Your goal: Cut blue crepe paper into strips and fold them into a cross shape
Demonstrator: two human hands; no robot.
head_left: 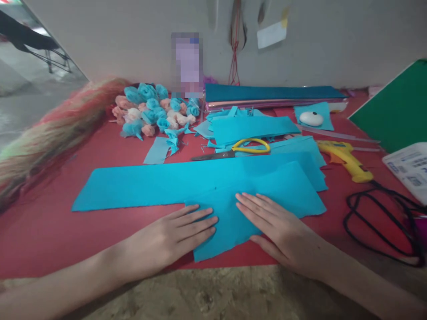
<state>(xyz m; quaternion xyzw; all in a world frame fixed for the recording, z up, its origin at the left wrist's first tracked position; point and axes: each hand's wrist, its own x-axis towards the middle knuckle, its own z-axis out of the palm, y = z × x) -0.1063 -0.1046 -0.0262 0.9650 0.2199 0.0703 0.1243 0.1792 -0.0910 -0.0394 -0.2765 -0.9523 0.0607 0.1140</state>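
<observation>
Both of my hands lie on a sheet of blue crepe paper near the table's front edge. My left hand rests flat on its left end, fingers stretched out. On the paper's middle and lower edge, my right hand is spread, its thumb apart from the fingers. Beneath this sheet, and reaching far to the left, is a longer blue crepe paper strip. A pair of scissors with yellow handles lies just behind the strip, blades pointing left.
Blue and pink paper flowers are heaped at the back left. Cut blue pieces lie behind the scissors. On the right are a yellow glue gun, its black cord, a white oval object and a green board.
</observation>
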